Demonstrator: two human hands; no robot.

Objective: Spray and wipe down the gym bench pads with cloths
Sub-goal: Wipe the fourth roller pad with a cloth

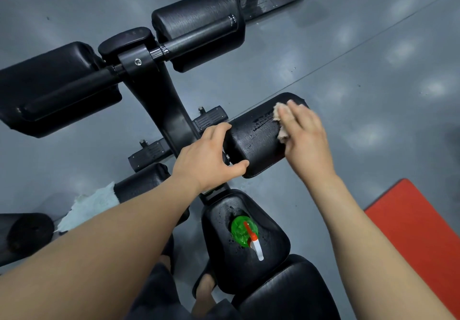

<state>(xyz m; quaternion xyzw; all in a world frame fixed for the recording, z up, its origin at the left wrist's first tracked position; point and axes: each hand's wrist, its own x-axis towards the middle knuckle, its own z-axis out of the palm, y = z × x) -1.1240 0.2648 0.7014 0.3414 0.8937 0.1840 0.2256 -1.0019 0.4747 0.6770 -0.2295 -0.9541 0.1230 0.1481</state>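
Left hand: our left hand (209, 155) grips the inner end of the right roller pad (258, 145), fingers and thumb curled round it.
Right hand: our right hand (307, 143) presses a beige cloth (282, 128) on that pad, fingers straight.
Pad surface: we see wet streaks beside the cloth.
Spray bottle: the green spray bottle (242, 230) stands on the droplet-beaded seat pad (271, 260).
Second cloth: a white cloth (92, 205) lies against the left roller pad (142, 180).
Floor: a red mat (418, 232) on our right.

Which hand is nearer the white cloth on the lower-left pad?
Left. The left hand grips the inner end of the roller pad, right of the white cloth; the right hand presses a beige cloth farther right.
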